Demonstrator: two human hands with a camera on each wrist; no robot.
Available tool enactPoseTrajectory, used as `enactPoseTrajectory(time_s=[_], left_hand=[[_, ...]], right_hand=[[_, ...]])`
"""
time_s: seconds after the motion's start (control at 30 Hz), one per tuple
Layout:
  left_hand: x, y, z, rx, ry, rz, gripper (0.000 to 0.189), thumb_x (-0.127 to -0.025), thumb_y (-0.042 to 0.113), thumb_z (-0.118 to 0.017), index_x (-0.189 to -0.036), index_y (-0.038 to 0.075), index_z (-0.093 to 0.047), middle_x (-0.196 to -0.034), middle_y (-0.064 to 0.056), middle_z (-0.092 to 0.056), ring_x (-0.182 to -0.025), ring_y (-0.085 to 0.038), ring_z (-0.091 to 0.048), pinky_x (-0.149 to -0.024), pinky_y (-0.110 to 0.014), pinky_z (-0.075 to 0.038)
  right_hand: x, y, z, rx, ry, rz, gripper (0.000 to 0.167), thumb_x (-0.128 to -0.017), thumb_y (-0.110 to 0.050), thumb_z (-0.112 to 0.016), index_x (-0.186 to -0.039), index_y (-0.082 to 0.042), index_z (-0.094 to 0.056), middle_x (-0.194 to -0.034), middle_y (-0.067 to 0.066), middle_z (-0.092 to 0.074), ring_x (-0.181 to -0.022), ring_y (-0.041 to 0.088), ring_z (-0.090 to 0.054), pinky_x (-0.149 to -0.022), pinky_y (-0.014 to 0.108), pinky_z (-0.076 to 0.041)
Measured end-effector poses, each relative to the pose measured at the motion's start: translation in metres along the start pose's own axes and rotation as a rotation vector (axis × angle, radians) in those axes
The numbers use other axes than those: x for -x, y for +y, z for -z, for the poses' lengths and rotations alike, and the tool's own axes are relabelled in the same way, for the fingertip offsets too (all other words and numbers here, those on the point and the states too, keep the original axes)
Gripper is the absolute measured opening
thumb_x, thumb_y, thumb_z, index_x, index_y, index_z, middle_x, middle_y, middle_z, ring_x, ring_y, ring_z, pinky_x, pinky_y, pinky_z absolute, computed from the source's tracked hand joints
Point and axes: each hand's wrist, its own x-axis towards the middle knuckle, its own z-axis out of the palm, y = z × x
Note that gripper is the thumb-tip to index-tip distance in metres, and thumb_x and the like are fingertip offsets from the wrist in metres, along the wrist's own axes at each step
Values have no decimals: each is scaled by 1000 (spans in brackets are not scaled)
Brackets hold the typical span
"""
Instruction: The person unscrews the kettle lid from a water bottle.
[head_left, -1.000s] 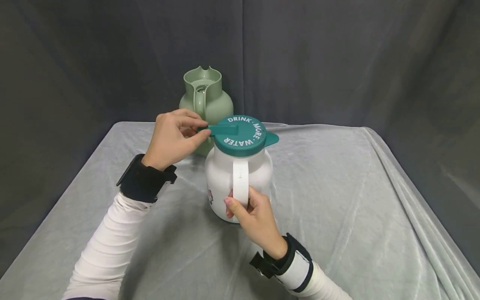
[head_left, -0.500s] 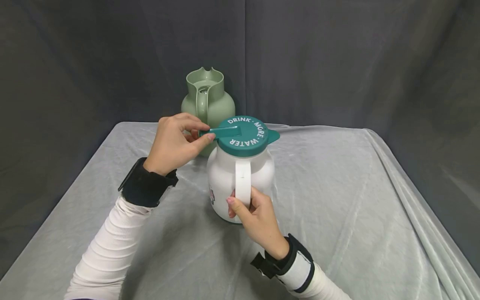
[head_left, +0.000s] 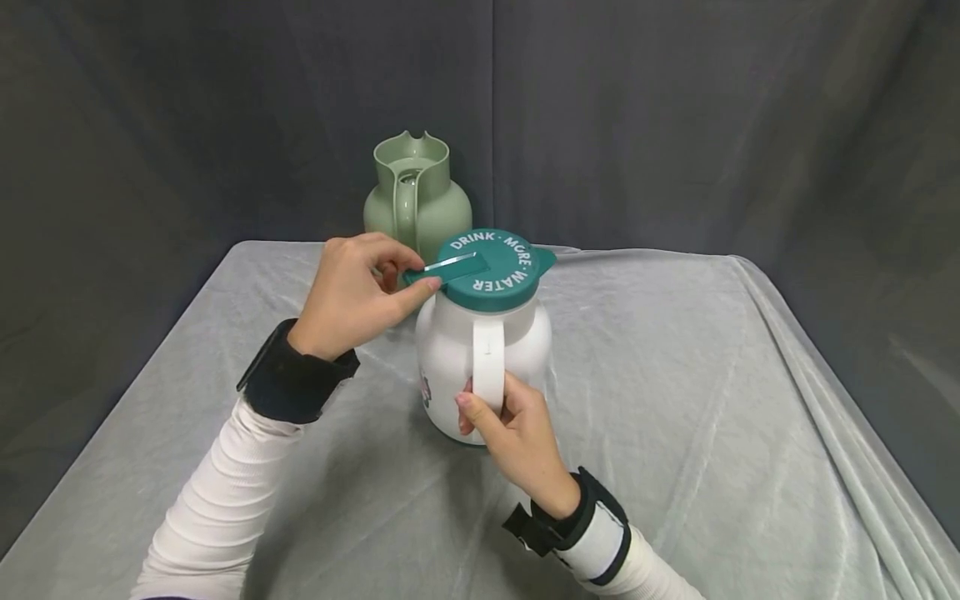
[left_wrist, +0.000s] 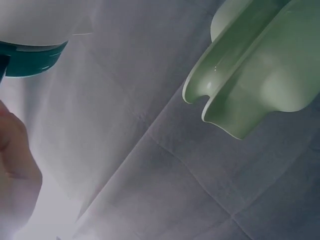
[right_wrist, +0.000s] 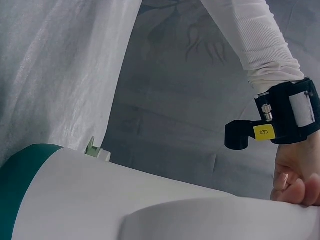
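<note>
A white jug (head_left: 450, 358) with a teal lid (head_left: 501, 265) stands in mid-table. The lid is lettered in white and has a small spout flap at its right. My left hand (head_left: 352, 296) pinches the lid's flat lever (head_left: 459, 267) between thumb and fingers, left of the jug's neck. Lower down, my right hand (head_left: 523, 437) grips the jug's white handle (head_left: 489, 358), with the thumb across its near side. The left wrist view catches part of the lid (left_wrist: 35, 61) at its edge. In the right wrist view the white body and its teal base (right_wrist: 27, 175) fill the bottom.
Behind the white jug is a pale green jug (head_left: 438, 208), its top uncovered and its handle facing me. A grey cloth (head_left: 660, 375) covers the table, and dark curtains (head_left: 675, 125) hang at the back and sides.
The lid has turned counterclockwise seen from above: its lever has swung toward me with my left hand, and its spout flap away. My right hand keeps its grip on the handle.
</note>
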Motion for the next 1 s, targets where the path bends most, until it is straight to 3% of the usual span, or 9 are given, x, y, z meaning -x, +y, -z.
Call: enactPoseTrajectory(time_s=[0.1,0.33,1.0], left_hand=[[1,2,-1,-2,7,-6,12,-68,7,-77,-73,-1,-69,-66,-6,-61,-53,-12,-47,-49,-22,-36],[4,7,-3,-31,33,-47,14,-68,9,-78,-72,0,-68,-64,-5,-58,-52,-12,-46,-50,-25,-36],[10,21,-12,-54,57,-104,18,-69,12,-76,-69,-2,-64,-58,-6,-55,-49,-10,-42,-47,-24,-35]], right_hand=[[0,0,0,1,0,-3,8,-87,4,-56,-79,6,-53,-61,13,-53,-54,24,-53,-49,26,-44],[1,0,0,-4,3,3,8,-86,5,-55,-79,6,-53,-61,13,-52,-55,14,-53,-50,26,-45],[2,-1,0,-6,5,14,8,-87,4,-55,-80,6,-53,-61,12,-52,-55,17,-53,-49,26,-44]])
